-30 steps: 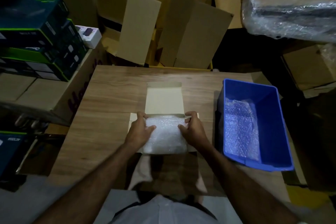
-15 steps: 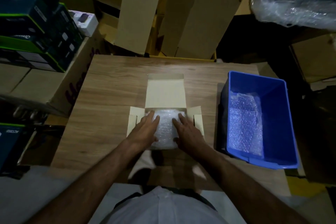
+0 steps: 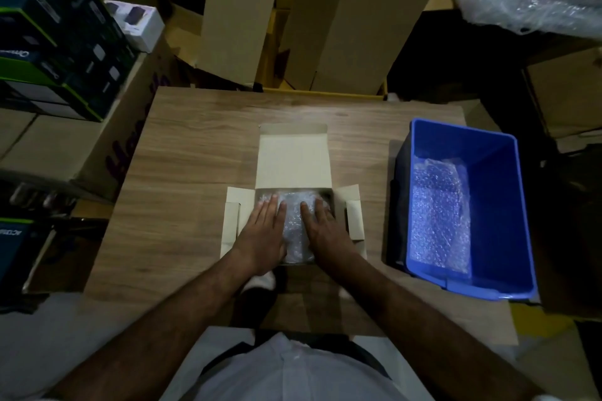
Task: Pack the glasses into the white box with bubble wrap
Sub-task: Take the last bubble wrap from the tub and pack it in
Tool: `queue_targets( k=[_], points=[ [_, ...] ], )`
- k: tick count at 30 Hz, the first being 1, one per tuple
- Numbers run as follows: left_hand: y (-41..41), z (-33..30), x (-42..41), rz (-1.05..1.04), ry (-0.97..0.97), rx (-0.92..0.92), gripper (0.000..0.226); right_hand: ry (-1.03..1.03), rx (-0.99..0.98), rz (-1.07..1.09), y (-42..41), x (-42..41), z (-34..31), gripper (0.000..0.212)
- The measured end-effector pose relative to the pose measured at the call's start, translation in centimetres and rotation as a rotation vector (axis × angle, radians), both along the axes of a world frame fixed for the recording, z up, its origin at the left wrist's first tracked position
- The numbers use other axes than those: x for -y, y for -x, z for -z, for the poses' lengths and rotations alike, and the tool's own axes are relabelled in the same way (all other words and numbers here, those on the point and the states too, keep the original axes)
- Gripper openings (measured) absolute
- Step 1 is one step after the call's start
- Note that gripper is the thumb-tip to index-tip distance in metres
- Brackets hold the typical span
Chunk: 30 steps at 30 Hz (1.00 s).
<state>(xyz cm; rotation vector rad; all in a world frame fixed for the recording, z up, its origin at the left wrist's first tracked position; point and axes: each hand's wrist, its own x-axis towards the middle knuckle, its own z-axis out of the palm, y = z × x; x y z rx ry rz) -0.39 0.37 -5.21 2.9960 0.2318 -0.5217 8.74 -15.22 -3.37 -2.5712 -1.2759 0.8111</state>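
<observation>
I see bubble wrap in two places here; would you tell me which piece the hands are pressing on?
The bubble wrap in the white box at the table's middle: the left hand and right hand lie flat on it. The other piece lies untouched in the blue bin.

Left hand (image 3: 262, 231) and right hand (image 3: 325, 229): both flat, palms down, fingers extended and pointing up-frame, side by side at frame centre. Bare forearms enter from lower corners.

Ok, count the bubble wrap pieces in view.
2: bubble wrap bundle in the white box under the left hand and right hand; bubble wrap sheet in the blue bin. More may lie hidden beneath.
</observation>
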Motion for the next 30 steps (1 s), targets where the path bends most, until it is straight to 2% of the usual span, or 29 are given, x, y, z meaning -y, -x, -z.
queue_targets(
  k=[4, 7, 12, 18, 25, 27, 30],
  points=[
    [-0.1, -1.0, 0.0, 0.008, -0.002, -0.056, 0.085, 0.024, 0.010, -0.017, 0.2, 0.1, -0.8, 0.109],
    [0.2, -2.7, 0.0, -0.015, 0.032, -0.057, 0.085, -0.011, 0.080, 0.000, -0.1, 0.6, -2.0, 0.099],
    [-0.2, -3.8, 1.6, -0.008, 0.089, 0.153, 0.079, -0.269, 0.226, 0.155, -1.6, 3.3, -3.6, 0.074],
    [-4.1, -4.6, 7.5, 0.106, 0.097, 0.361, 0.066, -0.368, 0.350, 0.287, -3.7, 9.6, -5.3, 0.071],
    [-10.8, -6.0, 15.2, 0.176, 0.243, 0.424, 0.063, -0.336, 0.371, 0.512, -6.7, 18.4, -3.7, 0.064],
    [-12.5, -6.1, 17.1, 0.191, 0.252, 0.459, 0.062, -0.263, 0.331, 0.501, -8.3, 20.7, -2.9, 0.072],
    [-14.9, -5.0, 18.8, 0.177, 0.209, 0.420, 0.063, 0.008, 0.194, 0.322, -10.8, 23.2, -1.7, 0.099]
  ],
)
